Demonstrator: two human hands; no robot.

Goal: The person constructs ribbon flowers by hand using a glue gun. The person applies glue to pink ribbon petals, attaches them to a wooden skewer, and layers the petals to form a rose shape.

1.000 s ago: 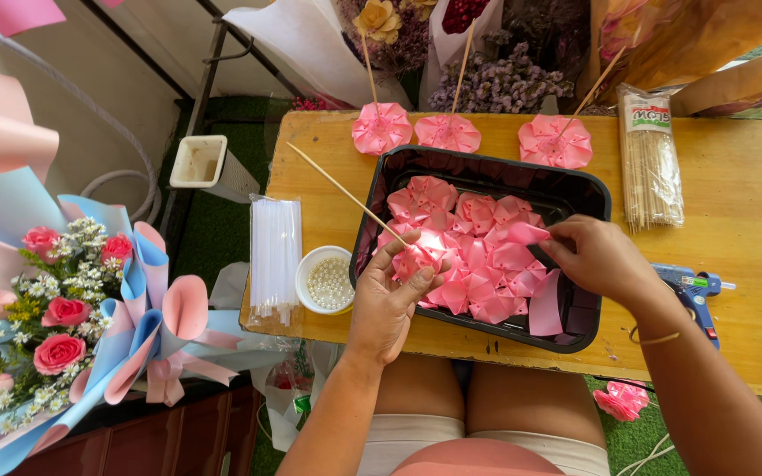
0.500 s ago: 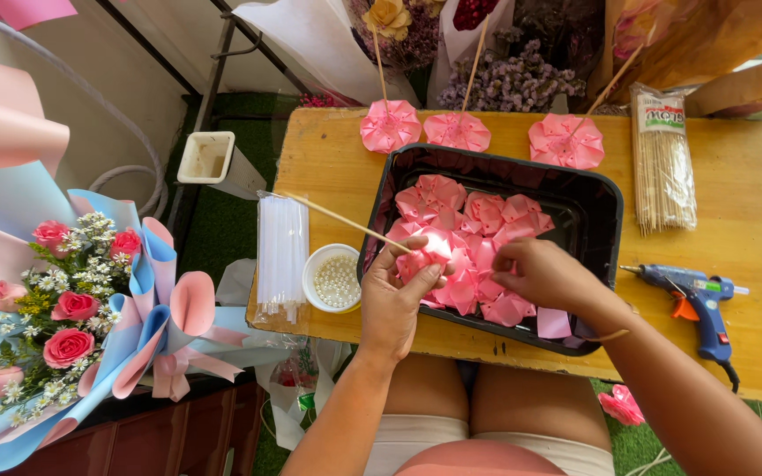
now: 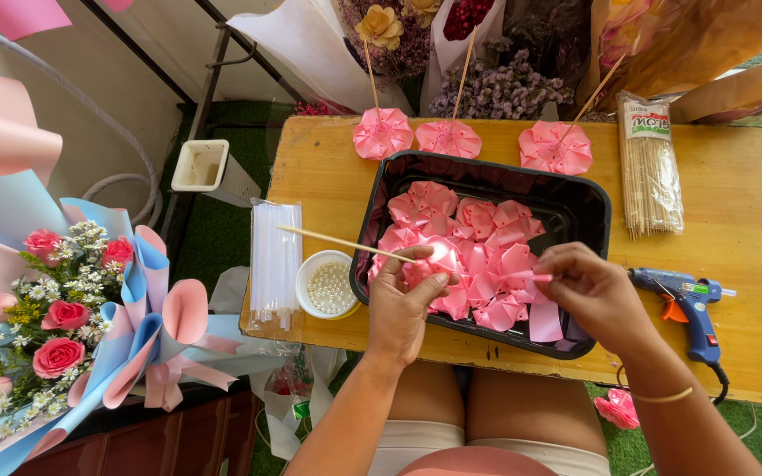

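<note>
Left hand (image 3: 401, 304) is grasping a skewer (image 3: 341, 241) with a pink ribbon petal (image 3: 441, 261) pinched at its tip, over the black tray (image 3: 586, 211) of petals. Right hand (image 3: 588, 295) is pinching another petal (image 3: 535, 278) just beside it, grip clenched on it. Tray is sitting on the wooden bench (image 3: 751, 176). Bowl of pearls (image 3: 328, 286) and pack of white sticks (image 3: 275, 264) are lying left of tray, glue gun (image 3: 685, 304) right, three finished pink flowers (image 3: 450, 138) behind
</note>
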